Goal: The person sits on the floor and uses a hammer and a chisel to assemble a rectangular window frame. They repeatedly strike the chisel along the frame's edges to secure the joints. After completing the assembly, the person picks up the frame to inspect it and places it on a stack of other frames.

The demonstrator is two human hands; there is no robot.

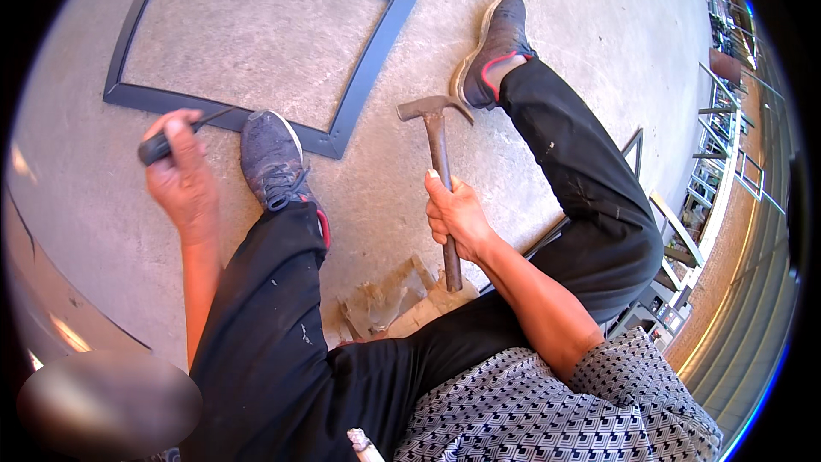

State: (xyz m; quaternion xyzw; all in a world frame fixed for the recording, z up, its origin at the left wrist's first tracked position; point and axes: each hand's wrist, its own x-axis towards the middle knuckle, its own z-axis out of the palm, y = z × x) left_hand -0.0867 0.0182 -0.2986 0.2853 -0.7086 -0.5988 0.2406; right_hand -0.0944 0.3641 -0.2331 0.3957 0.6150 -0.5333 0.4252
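Hammer [437,147] fills closed right hand [460,217]; left hand [185,178] clasps dark tool [154,151].

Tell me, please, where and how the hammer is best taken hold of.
Probably by the hammer's handle, coming from the right, where the right hand grips it. The handle is long, slim and straight, with the head at its far end; holding it near the lower end should keep fingers clear of the curved claw.
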